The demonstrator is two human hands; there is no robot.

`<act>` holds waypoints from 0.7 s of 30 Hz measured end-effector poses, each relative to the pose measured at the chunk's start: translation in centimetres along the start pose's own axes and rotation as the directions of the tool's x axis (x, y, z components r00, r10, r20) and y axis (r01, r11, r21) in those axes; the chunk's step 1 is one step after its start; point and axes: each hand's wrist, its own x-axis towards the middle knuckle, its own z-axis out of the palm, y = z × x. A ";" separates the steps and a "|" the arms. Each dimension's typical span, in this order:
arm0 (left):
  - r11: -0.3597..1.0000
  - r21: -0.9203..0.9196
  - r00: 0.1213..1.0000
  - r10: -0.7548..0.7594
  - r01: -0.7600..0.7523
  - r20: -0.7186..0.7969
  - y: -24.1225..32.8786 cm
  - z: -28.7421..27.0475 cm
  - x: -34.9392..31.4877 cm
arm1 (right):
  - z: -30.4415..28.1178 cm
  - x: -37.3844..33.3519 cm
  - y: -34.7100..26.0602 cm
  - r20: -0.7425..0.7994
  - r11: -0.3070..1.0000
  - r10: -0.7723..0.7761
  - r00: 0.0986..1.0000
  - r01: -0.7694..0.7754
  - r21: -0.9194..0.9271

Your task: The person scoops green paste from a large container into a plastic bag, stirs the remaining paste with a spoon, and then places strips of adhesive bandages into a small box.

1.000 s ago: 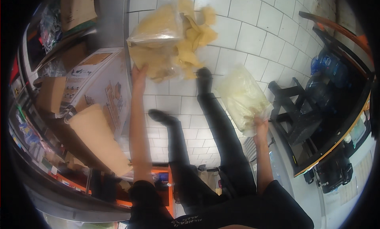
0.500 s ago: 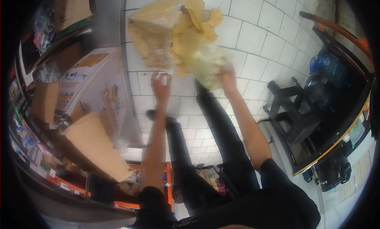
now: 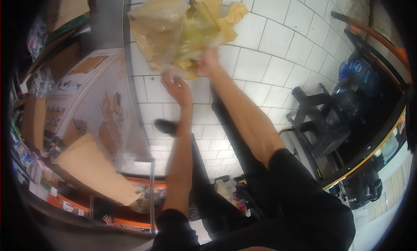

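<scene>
A clear plastic bag (image 3: 158,38) with brown paper-like material in it hangs over the tiled floor at the top of the view. My left hand (image 3: 177,87) has its fingers curled at the bag's lower edge, pinching the plastic. Crumpled yellow-tan paper (image 3: 234,16) sticks out to the right of the bag. My right hand (image 3: 209,63), blurred by motion, is closed on a translucent yellow-green plastic sheet (image 3: 197,34). That sheet lies against the paper and the bag's right side, and the fingertips of my right hand are partly hidden.
A large printed cardboard box (image 3: 95,90) stands on the left, with a brown cardboard flap (image 3: 97,170) below it. On the right are a black step stool (image 3: 319,120) and large blue-tinted water bottles (image 3: 356,73). At lower left, a small hand (image 3: 107,219) shows.
My right hand has moved left and up with the yellow-green sheet, bringing it against the bag and paper. The bag and my left hand have shifted slightly left.
</scene>
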 end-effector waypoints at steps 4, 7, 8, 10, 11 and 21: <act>0.961 0.181 0.971 0.180 -0.207 0.154 -0.2 0.0 -0.4 | 0.2 4.0 3.9 0.028 0.617 0.028 0.999 0.004 -0.787; 0.926 0.310 0.964 0.151 -0.216 0.219 -0.3 -1.2 2.0 | -1.5 0.6 0.9 0.054 0.514 0.337 0.940 -0.136 -0.847; 0.922 0.369 0.975 0.040 -0.119 0.217 -1.0 -3.3 2.7 | -0.3 -3.4 0.1 0.105 0.474 0.341 0.934 -0.075 -0.877; 0.907 0.384 0.963 0.075 -0.173 0.257 -0.2 -4.4 2.2 | -6.0 -6.5 -1.2 0.544 0.467 0.026 0.839 0.471 -0.749; 0.876 0.377 0.940 0.206 -0.301 0.271 -0.2 -5.9 0.6 | -10.2 -7.4 -2.6 0.523 0.291 0.094 0.847 0.479 -0.828; 0.844 0.537 0.743 -0.361 0.003 0.563 11.3 -40.0 -35.3 | -33.2 -39.6 -16.6 -0.003 -0.008 0.476 0.880 0.001 -1.000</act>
